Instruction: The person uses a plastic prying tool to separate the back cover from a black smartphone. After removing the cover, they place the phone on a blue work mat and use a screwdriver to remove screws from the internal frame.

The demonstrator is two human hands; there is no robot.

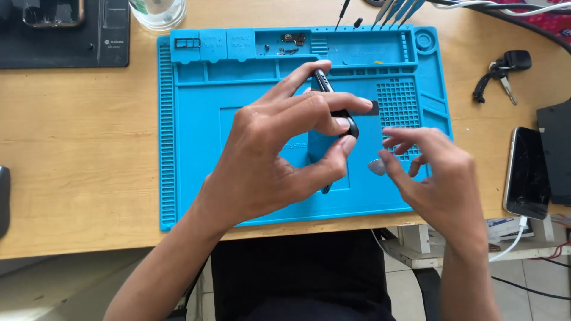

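Holding a slim black phone (pixel 336 106) on edge above the blue mat (pixel 190 166), my left hand (pixel 279 151) has its fingers curled round it: the forefinger runs along the upper end, two fingers lie over the side, and the thumb presses from below near the rounded lower corner. The phone slants, its top end pointing toward the mat's far trays and its lower end toward me.

Just right of the phone, my right hand (pixel 437 175) is half open, fingers bent and spread, with a small grey triangular pick (pixel 376 167) at the thumb tip. I cannot tell whether the thumb pinches the pick or only touches it. The pick sits close beside the phone's lower corner, above the mat's near right part, next to the grid of small square cells.

Along the mat's far edge, one tray holds a few tiny dark parts (pixel 291 43). Beyond that edge, thin tool tips (pixel 395 10) lie on the wooden desk, and a clear jar (pixel 157 13) stands past the far left corner. Right of the mat lie a key bunch (pixel 502 71) and, further right, a second phone (pixel 526 172) with a white cable plugged in.
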